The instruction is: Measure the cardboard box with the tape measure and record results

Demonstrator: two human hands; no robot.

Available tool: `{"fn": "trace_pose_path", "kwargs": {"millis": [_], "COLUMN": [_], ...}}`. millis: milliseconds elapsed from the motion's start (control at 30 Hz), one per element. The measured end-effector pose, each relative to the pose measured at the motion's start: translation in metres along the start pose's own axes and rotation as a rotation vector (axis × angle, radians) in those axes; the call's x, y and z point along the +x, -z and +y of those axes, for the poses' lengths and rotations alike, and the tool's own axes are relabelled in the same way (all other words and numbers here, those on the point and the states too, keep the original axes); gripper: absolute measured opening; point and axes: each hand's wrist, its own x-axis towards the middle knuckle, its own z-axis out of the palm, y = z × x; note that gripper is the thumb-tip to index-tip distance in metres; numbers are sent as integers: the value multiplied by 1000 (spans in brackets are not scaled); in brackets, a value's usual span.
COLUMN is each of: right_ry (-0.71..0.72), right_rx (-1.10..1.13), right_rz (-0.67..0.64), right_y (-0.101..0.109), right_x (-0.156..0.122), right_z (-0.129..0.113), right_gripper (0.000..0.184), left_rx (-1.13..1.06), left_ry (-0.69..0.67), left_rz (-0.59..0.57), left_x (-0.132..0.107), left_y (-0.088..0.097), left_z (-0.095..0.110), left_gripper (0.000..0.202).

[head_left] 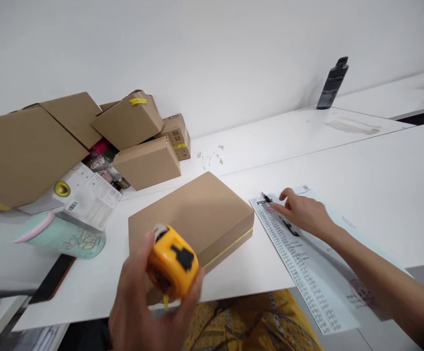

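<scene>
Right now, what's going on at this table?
A person's left hand holds a yellow tape measure just in front of a flat cardboard box that lies closed on the white table. The right hand lies open on a printed sheet beside the box, fingers over a black pen. More cardboard boxes are piled at the back left.

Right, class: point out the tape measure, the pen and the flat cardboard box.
tape measure [173, 265], head view, yellow casing.
pen [292, 229], head view, black barrel.
flat cardboard box [193, 214], head view, top face.
</scene>
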Motion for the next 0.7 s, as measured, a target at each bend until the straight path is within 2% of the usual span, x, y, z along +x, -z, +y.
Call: {"fn": "trace_pose_path", "kwargs": {"millis": [33, 67, 167, 233, 367, 400, 467, 533, 567, 600, 667, 700], "right_ry": [14, 39, 138, 153, 118, 107, 78, 42, 21, -3, -39, -42], "right_rx": [-43, -66, -18, 154, 863, 1004, 1130, 1113, 1083, 1052, 1034, 1056], "right_rz": [-51, -93, -151, -172, -206, -188, -131, -65, -30, 2, 49, 53], "right_y": [-6, -12, -20, -17, 2, 7, 15, 16, 14, 10, 0, -5], "right_x": [7, 12, 21, 23, 20, 18, 13, 9, 8, 7, 9, 12], "right_z": [1, 1, 5, 12, 28, 31, 34, 33, 32, 31, 28, 27], "right_gripper": [36, 36, 37, 39, 39, 39, 40, 39, 38, 37, 40, 42], "left_rx": [289, 541, 898, 969, 998, 989, 912, 743, 628, 534, 508, 586], "left_ry": [-176, -329, -653, -766, -844, -859, -933, -1056, -1130, -1174, -1142, -1110], "left_rz": [152, 236, 321, 356, 366, 369, 372, 292, 165, -23, -304, -412], "left_x": [16, 31, 63, 76, 90, 89, 80, 61, 51, 42, 29, 28], "left_y": [-12, -25, -54, -56, -45, -47, -61, -94, -115, -138, -186, -208], "left_z": [12, 22, 36, 33, 26, 28, 35, 40, 40, 37, 26, 19], "left_gripper": [86, 78, 48, 42, 43, 45, 46, 45, 39, 33, 34, 42]}}
